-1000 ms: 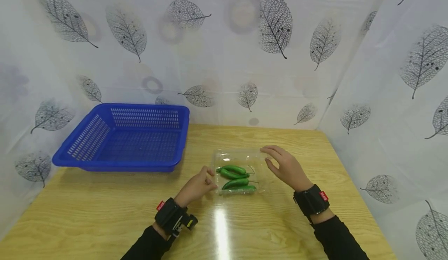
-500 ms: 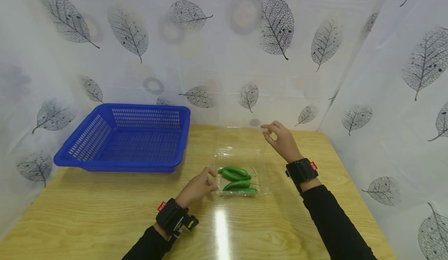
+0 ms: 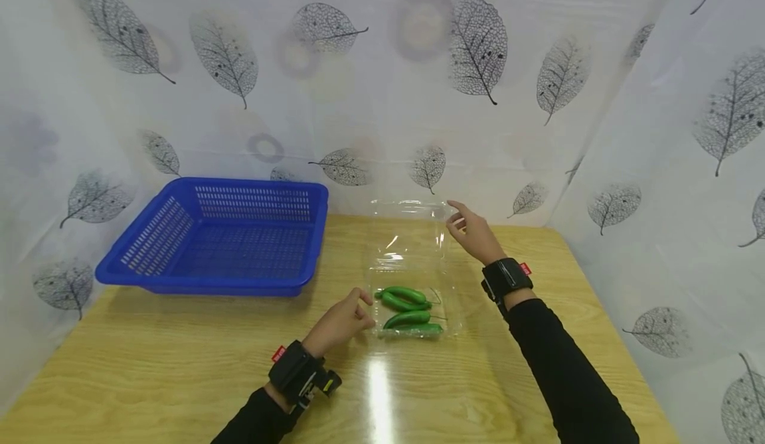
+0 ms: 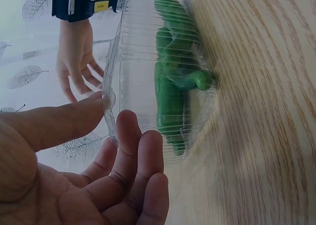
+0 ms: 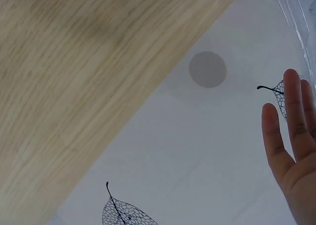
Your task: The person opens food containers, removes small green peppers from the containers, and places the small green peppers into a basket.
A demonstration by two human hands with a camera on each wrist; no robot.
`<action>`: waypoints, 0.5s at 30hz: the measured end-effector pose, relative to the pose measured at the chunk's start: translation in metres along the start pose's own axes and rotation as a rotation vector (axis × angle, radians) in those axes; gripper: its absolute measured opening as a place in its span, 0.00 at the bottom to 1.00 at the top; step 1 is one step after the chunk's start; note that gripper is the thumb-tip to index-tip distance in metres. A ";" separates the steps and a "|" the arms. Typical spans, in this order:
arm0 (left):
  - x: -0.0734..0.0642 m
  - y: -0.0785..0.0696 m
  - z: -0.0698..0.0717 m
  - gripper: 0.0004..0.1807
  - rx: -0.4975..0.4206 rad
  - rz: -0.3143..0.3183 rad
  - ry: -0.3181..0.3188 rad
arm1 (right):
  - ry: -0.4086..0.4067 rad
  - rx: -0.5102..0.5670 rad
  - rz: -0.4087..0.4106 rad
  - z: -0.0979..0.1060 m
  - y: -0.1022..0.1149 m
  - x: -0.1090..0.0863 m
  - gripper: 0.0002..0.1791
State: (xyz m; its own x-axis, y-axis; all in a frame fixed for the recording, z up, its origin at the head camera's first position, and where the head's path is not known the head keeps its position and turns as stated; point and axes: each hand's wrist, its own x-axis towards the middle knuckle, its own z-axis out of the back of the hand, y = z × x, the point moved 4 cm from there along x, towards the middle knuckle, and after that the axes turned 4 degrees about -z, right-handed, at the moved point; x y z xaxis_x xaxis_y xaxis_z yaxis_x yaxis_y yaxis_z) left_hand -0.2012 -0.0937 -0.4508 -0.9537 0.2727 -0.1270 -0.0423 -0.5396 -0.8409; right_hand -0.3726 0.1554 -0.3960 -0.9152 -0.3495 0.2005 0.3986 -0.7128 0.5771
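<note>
Several green chili peppers (image 3: 406, 308) lie in the base of a clear plastic clamshell box (image 3: 457, 321) on the table. Its lid (image 3: 412, 231) stands raised toward the back wall. My left hand (image 3: 337, 324) is at the box's left side; in the left wrist view, the thumb and fingers of this hand (image 4: 98, 170) pinch the thin plastic rim. At the lid's upper right corner is my right hand (image 3: 475, 231), index finger extended along the edge. In the right wrist view its fingers (image 5: 295, 121) are mostly straight beside the clear plastic, and the thumb is hidden.
A blue perforated plastic basket (image 3: 301, 278) stands on the left of the wooden table (image 3: 209, 358). Behind the table hangs a pale curtain (image 3: 382, 99) with leaf prints, close to the raised lid.
My right hand has moved away and upward, with the lid swinging from low over the peppers to raised at the back. My left hand has stayed at the box's left rim.
</note>
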 end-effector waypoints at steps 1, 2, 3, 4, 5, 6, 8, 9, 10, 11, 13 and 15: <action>0.000 0.000 0.000 0.16 0.004 -0.006 0.001 | 0.030 0.015 -0.020 -0.003 -0.003 0.000 0.29; 0.000 0.000 0.000 0.16 0.007 -0.010 0.003 | 0.057 0.029 -0.037 -0.005 -0.005 -0.001 0.29; 0.000 0.000 0.000 0.16 0.010 -0.015 0.004 | 0.078 0.040 -0.053 -0.008 -0.008 -0.001 0.30; 0.000 0.000 0.000 0.16 0.012 -0.020 0.005 | 0.098 0.047 -0.062 -0.012 -0.011 -0.002 0.30; 0.000 0.000 0.000 0.16 0.014 -0.024 0.006 | 0.119 0.048 -0.066 -0.015 -0.014 -0.002 0.30; 0.000 0.000 0.000 0.16 0.015 -0.026 0.007 | 0.140 0.049 -0.069 -0.018 -0.016 -0.003 0.30; 0.001 0.001 0.000 0.16 0.014 -0.028 0.009 | 0.184 0.041 -0.066 -0.025 -0.020 -0.005 0.30; 0.001 0.001 0.000 0.16 0.014 -0.028 0.009 | 0.207 0.034 -0.059 -0.028 -0.022 -0.006 0.29; 0.001 0.001 0.000 0.16 0.013 -0.029 0.009 | 0.227 0.026 -0.054 -0.031 -0.024 -0.007 0.28; 0.001 0.001 0.000 0.16 0.012 -0.028 0.009 | 0.247 0.020 -0.048 -0.033 -0.024 -0.008 0.27; 0.001 0.001 0.000 0.16 0.009 -0.028 0.010 | 0.282 0.012 -0.043 -0.038 -0.026 -0.011 0.24; 0.001 0.002 0.000 0.16 0.006 -0.026 0.012 | 0.307 -0.001 -0.032 -0.041 -0.027 -0.014 0.22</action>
State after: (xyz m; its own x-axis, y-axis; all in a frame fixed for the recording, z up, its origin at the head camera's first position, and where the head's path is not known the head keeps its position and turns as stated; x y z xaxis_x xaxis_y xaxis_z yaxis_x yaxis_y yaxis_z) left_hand -0.2021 -0.0943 -0.4522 -0.9485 0.2965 -0.1112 -0.0694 -0.5372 -0.8406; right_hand -0.3683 0.1543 -0.4468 -0.8669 -0.4940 -0.0665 0.3700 -0.7271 0.5783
